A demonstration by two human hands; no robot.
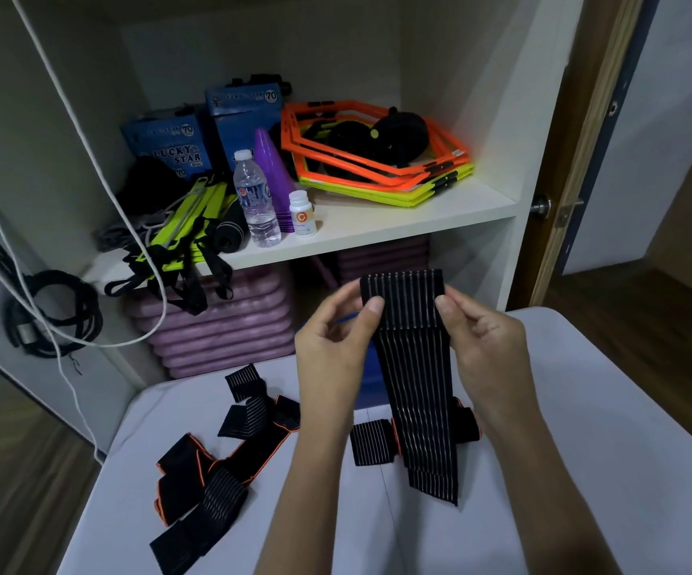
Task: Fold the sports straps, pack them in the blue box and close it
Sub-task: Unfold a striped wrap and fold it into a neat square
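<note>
Two hands are up: the left hand (327, 350) and the right hand (485, 350), each pinching one ribbed black strap (414, 367) between thumb and fingers. Below the fingertips on the white table (584, 408) lie perhaps three more straps (211, 471), tangled and hard to separate. One blue box (371, 367) shows behind the left fingers. Beyond the fingertips: two blue cartons (170, 143), one water bottle (255, 201), one white jar (302, 213).

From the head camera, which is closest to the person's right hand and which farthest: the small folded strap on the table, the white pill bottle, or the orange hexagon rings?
Measured from the right hand:
1. Small folded strap, on the table just below and left of the hand.
2. White pill bottle, at the front edge of the shelf, up and left.
3. Orange hexagon rings, farther back on the shelf.
</note>
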